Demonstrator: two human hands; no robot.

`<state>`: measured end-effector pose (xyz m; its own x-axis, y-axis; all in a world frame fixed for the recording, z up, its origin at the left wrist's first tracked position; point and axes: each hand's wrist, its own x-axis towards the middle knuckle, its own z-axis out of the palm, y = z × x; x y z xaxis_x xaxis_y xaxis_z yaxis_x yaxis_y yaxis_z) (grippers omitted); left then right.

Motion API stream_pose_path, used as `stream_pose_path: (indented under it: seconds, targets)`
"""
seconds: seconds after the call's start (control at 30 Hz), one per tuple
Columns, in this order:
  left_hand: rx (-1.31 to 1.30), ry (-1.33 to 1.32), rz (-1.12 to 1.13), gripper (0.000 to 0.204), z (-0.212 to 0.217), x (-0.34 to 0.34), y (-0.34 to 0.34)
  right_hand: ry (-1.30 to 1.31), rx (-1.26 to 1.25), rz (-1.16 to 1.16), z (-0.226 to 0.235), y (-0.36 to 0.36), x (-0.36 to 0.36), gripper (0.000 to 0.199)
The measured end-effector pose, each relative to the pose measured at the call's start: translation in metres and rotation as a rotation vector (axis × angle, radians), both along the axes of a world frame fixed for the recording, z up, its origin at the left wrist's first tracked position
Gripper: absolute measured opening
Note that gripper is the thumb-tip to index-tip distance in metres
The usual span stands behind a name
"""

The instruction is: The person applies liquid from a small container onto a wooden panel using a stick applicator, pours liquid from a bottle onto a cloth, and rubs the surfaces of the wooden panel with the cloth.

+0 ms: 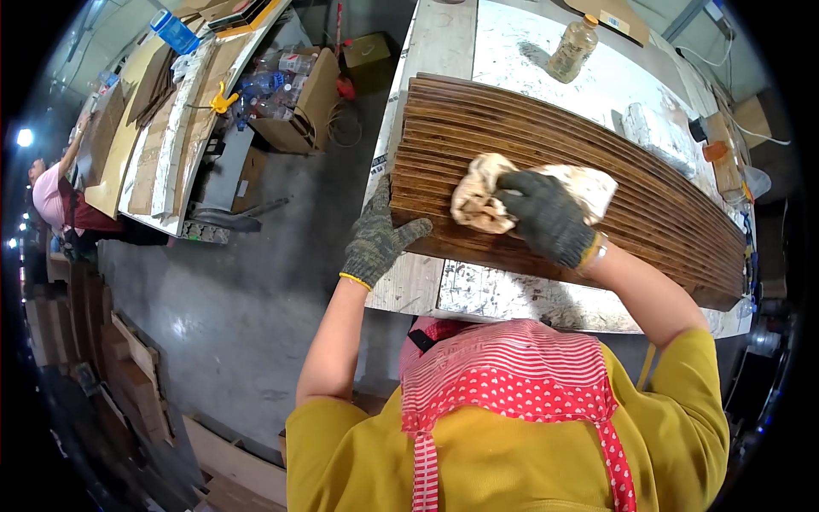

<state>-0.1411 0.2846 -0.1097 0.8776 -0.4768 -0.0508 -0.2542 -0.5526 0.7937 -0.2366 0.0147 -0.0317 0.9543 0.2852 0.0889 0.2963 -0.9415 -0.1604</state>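
A row of dark brown stained wooden slats (546, 162) lies side by side across the white worktable. My left hand (375, 239), in a grey-green knitted glove, grips the slats' left end at the near corner, its thumb over the near slat and its fingers along the end. My right hand (550, 213), gloved the same way, is closed on a crumpled cream rag (482, 196) with brown stains. It presses the rag on the slats left of their middle. Part of the rag spreads out to the right behind the hand.
Behind the slats stand a stained jar (573, 49) and a plastic-wrapped white bundle (661, 136). At the left, another table (171, 158) carries cardboard and a blue bottle (174, 32). A carton of plastic bottles (303, 107) stands between the tables. Another person (64, 200) works at far left.
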Motion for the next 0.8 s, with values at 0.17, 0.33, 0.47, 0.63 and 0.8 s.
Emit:
stream_pose_path:
  seconds: [0.17, 0.33, 0.47, 0.63, 0.8]
  targets:
    - [0.024, -0.031, 0.011, 0.095, -0.001, 0.004, -0.005, -0.223, -0.041, 0.143, -0.015, 0.025, 0.03, 0.028]
    - [0.331, 0.089, -0.097, 0.085, 0.009, 0.01, -0.005, -0.017, 0.108, 0.194, -0.007, 0.098, 0.104, 0.022]
    - [-0.27, 0.047, -0.037, 0.096, 0.017, 0.022, -0.009, -0.324, 0.413, 0.211, 0.003, 0.032, 0.083, 0.02]
    - [-0.295, 0.206, -0.048, 0.092, 0.011, 0.036, -0.024, -0.1, 0.137, 0.023, -0.005, -0.005, 0.084, 0.021]
    - [-0.289, 0.098, -0.061, 0.096, 0.002, 0.035, -0.017, -0.118, 0.292, 0.121, -0.011, 0.093, 0.172, 0.01]
